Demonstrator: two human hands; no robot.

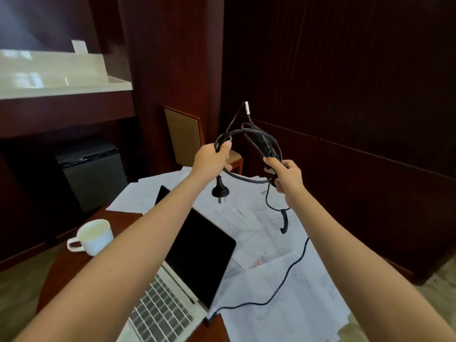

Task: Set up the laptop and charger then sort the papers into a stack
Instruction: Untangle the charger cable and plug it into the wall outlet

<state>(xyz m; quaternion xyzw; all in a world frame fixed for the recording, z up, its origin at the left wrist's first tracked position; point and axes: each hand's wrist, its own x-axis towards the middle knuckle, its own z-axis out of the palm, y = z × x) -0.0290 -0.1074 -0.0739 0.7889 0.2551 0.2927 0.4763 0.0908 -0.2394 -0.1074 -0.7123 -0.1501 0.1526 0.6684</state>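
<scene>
Both my hands hold a coiled black charger cable (246, 131) up in the air above the table. My left hand (214, 157) grips the left side of the coil. My right hand (287, 175) pinches the right side, by the black power brick (262, 144). A wall plug (220, 191) dangles under my left hand. A thin lead (283, 285) runs down across the papers to the right side of the laptop. The silver laptop (195, 265) stands open with a dark screen. White papers (283, 304) lie scattered and overlapping over the table's right and far parts.
A white cup (95, 236) stands on the brown wooden table (66, 265), left of the laptop. A wooden chair (183, 137) is behind the table. A grey box-like unit (91, 174) sits on the floor at the left. Dark wood panels form the walls.
</scene>
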